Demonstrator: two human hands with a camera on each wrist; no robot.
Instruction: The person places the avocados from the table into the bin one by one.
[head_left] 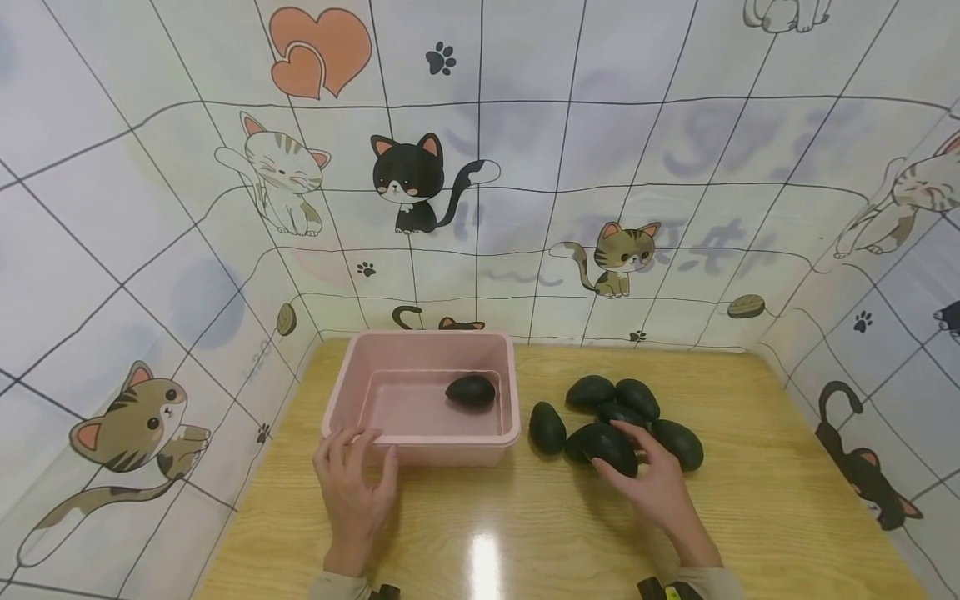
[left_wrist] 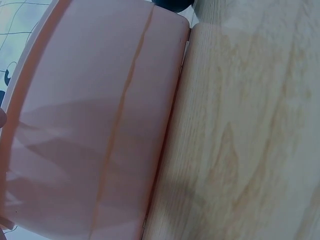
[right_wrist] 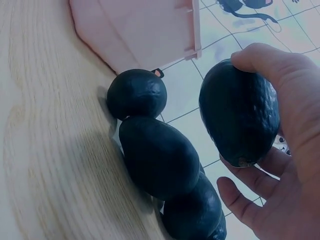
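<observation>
1. Head view: right hand (head_left: pixel 660 487) grips one avocado (head_left: pixel 609 447) from the worktop (head_left: pixel 750 517) pile (head_left: pixel 637 398).
2. Left hand (head_left: pixel 352 487), fingers relaxed, touches the pink tub (head_left: pixel 420 444) rim.
3. Progress: one avocado in tub (head_left: pixel 471 390); roughly six remain outside.

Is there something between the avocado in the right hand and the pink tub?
Partly. One loose avocado stands on the table between the held avocado in the right hand and the pink tub. Above it, nothing visible blocks the way.
</observation>
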